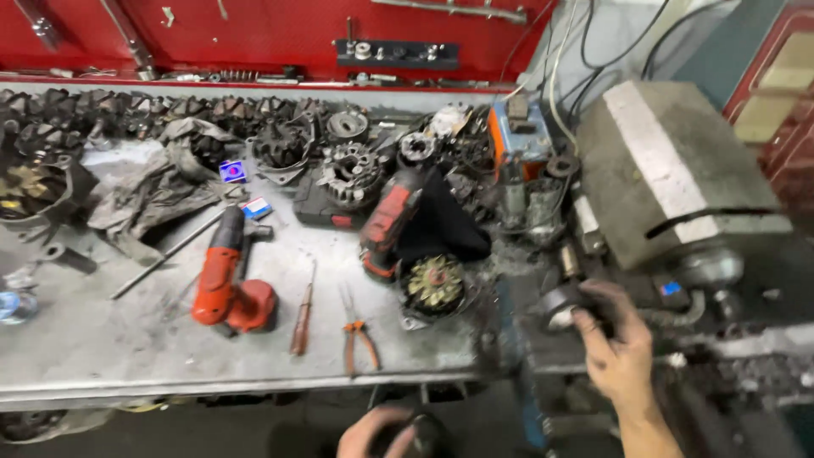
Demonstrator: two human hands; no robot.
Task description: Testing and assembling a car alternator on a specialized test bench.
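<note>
Your counter [102,339] is dull, scuffed grey metal. The red drill [225,284] beside it looks like glossy plastic. The grey rag [144,199] is crumpled, grimy cloth.

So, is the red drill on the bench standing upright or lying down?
Lying down. The red drill rests on its side on the grey bench, beside a screwdriver.

right hand [617,339]: fingers on a dark round part [561,304], lower right
left hand [377,432]: bottom centre, gripping a dark object [426,434]
table [102,339]: red drill [227,280], pliers [358,332]
</note>
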